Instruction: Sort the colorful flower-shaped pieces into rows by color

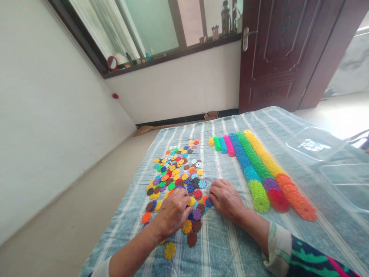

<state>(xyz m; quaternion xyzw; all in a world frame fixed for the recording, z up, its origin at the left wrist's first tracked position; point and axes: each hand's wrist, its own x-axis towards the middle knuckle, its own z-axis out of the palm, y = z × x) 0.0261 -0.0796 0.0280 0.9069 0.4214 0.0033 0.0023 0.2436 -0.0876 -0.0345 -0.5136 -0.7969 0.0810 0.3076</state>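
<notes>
Loose plastic snowflake discs in many colours lie in a spread-out pile on a striped cloth (219,246). My left hand (174,209) rests over the pile with curled fingers, and a yellow disc (191,201) shows beside its fingertips. Whatever those fingers hold is hidden. To the right of the pile, my right hand (226,198) bends its fingers down at a dark blue disc (209,202), touching its edge. Overlapping rows of discs sorted by colour lie farther right, among them a green row (255,159), a yellow row (263,154) and an orange row (296,198).
Clear plastic containers (313,143) stand on the right side of the cloth. Shorter rows of discs, including a pink one (229,146), lie toward the far edge. Beyond are a wall, a window and a dark red door (276,57).
</notes>
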